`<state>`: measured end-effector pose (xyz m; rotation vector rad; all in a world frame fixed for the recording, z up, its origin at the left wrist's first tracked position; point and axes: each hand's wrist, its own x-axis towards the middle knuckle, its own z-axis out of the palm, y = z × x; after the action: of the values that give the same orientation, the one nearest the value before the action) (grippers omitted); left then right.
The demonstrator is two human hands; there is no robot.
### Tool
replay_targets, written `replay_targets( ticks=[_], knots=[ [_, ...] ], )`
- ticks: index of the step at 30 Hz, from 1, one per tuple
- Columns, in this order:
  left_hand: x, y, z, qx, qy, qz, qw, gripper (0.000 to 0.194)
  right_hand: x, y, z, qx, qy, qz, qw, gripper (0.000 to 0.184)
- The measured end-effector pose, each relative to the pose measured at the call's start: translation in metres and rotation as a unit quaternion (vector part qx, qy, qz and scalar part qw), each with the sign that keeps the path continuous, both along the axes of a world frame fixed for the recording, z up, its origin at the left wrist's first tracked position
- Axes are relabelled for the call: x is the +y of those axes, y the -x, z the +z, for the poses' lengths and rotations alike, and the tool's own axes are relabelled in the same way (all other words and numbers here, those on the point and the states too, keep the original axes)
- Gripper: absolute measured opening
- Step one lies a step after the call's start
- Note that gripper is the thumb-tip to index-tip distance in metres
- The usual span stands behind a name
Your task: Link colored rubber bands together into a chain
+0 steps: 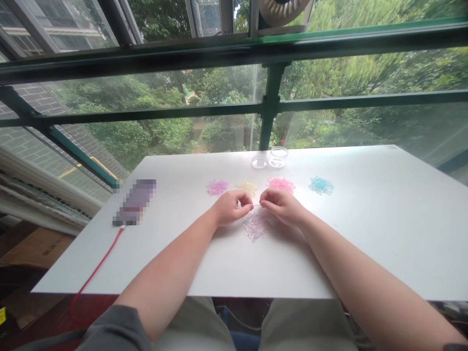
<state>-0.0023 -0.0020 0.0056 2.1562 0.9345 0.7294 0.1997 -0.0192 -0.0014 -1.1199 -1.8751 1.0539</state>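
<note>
My left hand (pixel 231 208) and my right hand (pixel 283 205) face each other above the middle of the white table, fingertips pinched. A thin pale band (pixel 256 205), seemingly a small rubber band, spans the short gap between them. Just below lies a mixed-colour pile of thin bands (pixel 256 228), partly shaded by my hands. Beyond my hands sit a purple pile (pixel 217 187), a pale yellow pile (pixel 247 187), a pink pile (pixel 281 184) and, farther right, a blue pile (pixel 321 185). My fingers lie close to the yellow and pink piles.
A clear round jar (pixel 278 157) and its flat clear lid (pixel 259 163) stand at the table's (pixel 383 234) far edge. On the left lies a blurred-out phone-like object (pixel 136 202) with a red cable (pixel 100 265) running over the front edge. A green-railed window rises behind.
</note>
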Motion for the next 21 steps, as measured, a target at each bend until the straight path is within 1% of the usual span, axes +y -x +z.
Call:
replay_targets(
  ticks=[3,6,8,10,16,21],
  knots=[
    [0.0003,0.0001,-0.0009,-0.006,0.000,0.011,1.000,0.014,0.0019,-0.0023,-0.0003,0.003,-0.019,-0.028,0.999,0.012],
    [-0.0010,-0.0014,-0.0014,-0.008,0.003,0.009,1.000,0.015,0.0001,-0.0011,-0.0002,-0.003,0.000,0.003,1.000,0.016],
    [-0.0020,-0.0023,-0.0012,-0.008,0.003,0.008,1.000,0.016,-0.0016,0.0007,-0.0005,-0.021,0.009,0.022,1.000,0.015],
    [-0.0025,-0.0027,-0.0010,-0.008,0.001,0.007,1.000,0.015,-0.0025,0.0021,-0.0011,-0.033,0.004,0.024,0.999,0.013],
    [-0.0001,-0.0013,-0.0002,-0.003,-0.010,0.000,1.000,0.011,0.0002,0.0005,-0.0012,-0.021,-0.007,0.016,1.000,0.010],
    [0.0024,0.0014,0.0013,-0.002,-0.005,-0.004,1.000,0.012,0.0046,-0.0043,-0.0021,-0.014,-0.029,-0.021,0.999,0.011]
  ],
)
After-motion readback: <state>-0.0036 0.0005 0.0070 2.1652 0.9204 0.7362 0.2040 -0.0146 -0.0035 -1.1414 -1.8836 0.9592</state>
